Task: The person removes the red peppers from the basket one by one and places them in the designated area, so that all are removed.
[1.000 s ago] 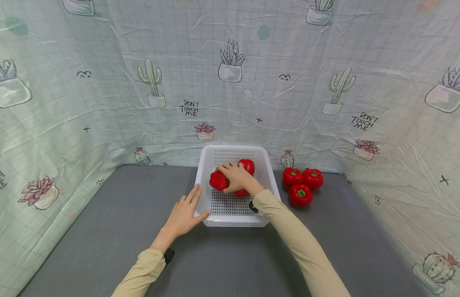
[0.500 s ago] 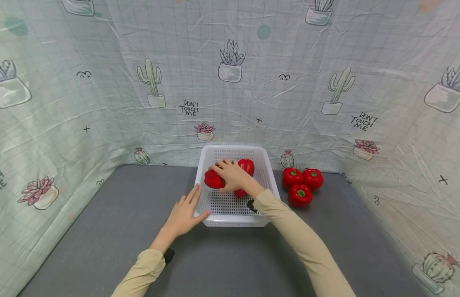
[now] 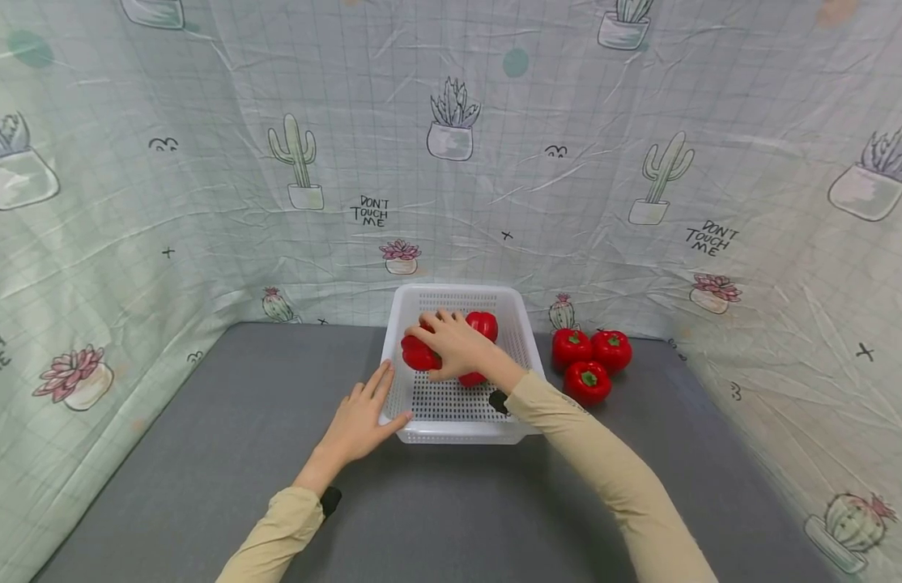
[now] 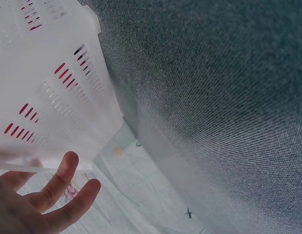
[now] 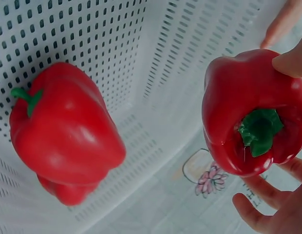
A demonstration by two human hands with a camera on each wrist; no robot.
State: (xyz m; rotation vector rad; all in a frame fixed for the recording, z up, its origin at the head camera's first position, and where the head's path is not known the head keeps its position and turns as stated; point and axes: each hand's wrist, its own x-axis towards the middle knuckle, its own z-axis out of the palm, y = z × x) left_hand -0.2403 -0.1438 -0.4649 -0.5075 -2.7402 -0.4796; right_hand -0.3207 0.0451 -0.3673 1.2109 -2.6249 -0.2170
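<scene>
My right hand grips a red bell pepper over the left half of a white perforated plastic basket. Seen from the right wrist, the thumb and fingers hold that pepper from opposite sides, its green stem showing. Two more peppers are in the basket: a back one, and one partly covered by the right wrist. My left hand rests at the basket's left front corner with fingers spread. In the left wrist view its fingers are at the basket's rim.
To the right of the basket, three red bell peppers stand close together on the grey table: a left one, a right one and a front one. A cactus-print curtain surrounds the table's back and sides.
The right hand has carried the gripped pepper a little to the left inside the basket, and has hardly moved in the last half second. The left hand has stayed at the corner.
</scene>
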